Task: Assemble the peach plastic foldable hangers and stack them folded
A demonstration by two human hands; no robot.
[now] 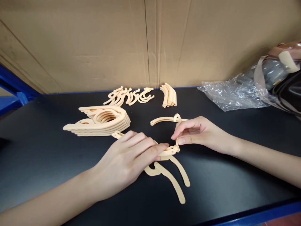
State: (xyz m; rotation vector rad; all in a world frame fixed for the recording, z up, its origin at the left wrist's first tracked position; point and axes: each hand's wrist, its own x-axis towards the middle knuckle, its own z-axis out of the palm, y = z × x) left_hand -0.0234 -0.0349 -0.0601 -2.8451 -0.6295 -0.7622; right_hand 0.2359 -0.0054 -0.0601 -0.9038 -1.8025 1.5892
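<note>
My left hand [134, 153] lies palm down, its fingers closed over a cream plastic hanger arm [168, 152]; one end of the arm sticks out past the fingertips. In a pinch, my right hand [194, 133] holds a cream hanger hook [177, 118] upright, its lower end touching that arm's end. Under and in front of my left hand are two curved hanger arms [172, 183] and a rounded piece [152, 171], partly hidden by the fingers. Behind my right hand another curved hanger arm [162, 120] lies on the table.
Folded hangers [101, 124] are stacked at the left. Farther back lie a pile of loose hooks [127, 95] and a bundle of curved arms [168, 94]. At right, a clear plastic bag [232, 91] lies beside a dark bag [288, 91]. Cardboard [105, 44] stands behind the black table [42, 138].
</note>
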